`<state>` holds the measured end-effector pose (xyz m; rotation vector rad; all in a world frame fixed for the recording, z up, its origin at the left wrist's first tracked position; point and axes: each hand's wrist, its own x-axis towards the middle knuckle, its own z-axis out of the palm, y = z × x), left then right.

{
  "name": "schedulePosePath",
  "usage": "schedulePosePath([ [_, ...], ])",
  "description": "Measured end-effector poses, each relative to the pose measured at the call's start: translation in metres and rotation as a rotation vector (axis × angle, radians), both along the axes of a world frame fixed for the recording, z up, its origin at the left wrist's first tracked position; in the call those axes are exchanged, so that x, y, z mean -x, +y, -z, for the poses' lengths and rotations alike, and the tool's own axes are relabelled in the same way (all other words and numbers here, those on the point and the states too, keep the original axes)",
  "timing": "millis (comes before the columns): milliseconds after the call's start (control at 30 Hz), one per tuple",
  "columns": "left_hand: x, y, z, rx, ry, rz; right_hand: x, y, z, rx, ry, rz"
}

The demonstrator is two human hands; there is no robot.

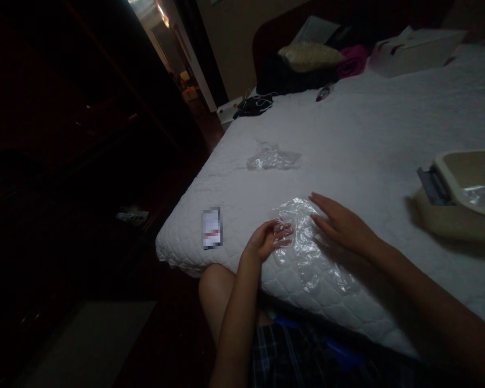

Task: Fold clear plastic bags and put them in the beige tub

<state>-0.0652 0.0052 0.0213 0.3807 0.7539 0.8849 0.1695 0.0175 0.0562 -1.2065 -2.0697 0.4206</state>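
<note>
A clear, crinkled plastic bag (307, 253) lies spread near the front edge of the white quilted bed. My left hand (270, 240) is at the bag's left side, its fingers apart and partly seen through or against the film. Over the bag's upper right edge, my right hand (337, 221) is stretched out with thumb and fingers apart. Whether its fingertips touch the plastic I cannot tell. A second crumpled clear plastic bag (272, 158) lies farther back on the bed.
On the right stands a beige plastic bin (448, 215) with a grey handle and clear plastic inside. A blurred phone-sized rectangle (212, 228) lies left of my hands. Farther back are a pillow (310, 56), a pink roll (353, 60), a white box (412, 54) and dark cables (254, 105).
</note>
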Motion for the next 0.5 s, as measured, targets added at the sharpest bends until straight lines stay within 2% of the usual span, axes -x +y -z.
schedulePosePath([
  [67,0.001,0.001,-0.001,-0.003,0.02,-0.007,0.008,0.0,0.021,-0.033,-0.202,-0.078],
  [167,0.001,0.0,-0.002,-0.011,0.111,-0.04,0.005,-0.001,0.056,-0.045,-0.371,-0.062],
  [233,-0.002,-0.005,-0.004,-0.062,0.27,-0.144,-0.002,-0.001,0.07,-0.064,-0.415,-0.035],
  [333,-0.011,-0.021,-0.007,-0.323,0.68,-0.396,-0.008,-0.002,0.075,-0.101,-0.461,0.026],
  [367,-0.014,-0.028,-0.008,-0.478,0.824,-0.412,-0.009,-0.002,0.074,-0.111,-0.474,0.042],
  [433,-0.02,-0.039,-0.009,-0.819,1.042,-0.241,-0.012,-0.002,0.071,-0.122,-0.494,0.065],
  [500,-0.023,-0.045,-0.006,-1.048,1.24,-0.027,-0.017,-0.002,0.069,-0.11,-0.509,0.089],
])
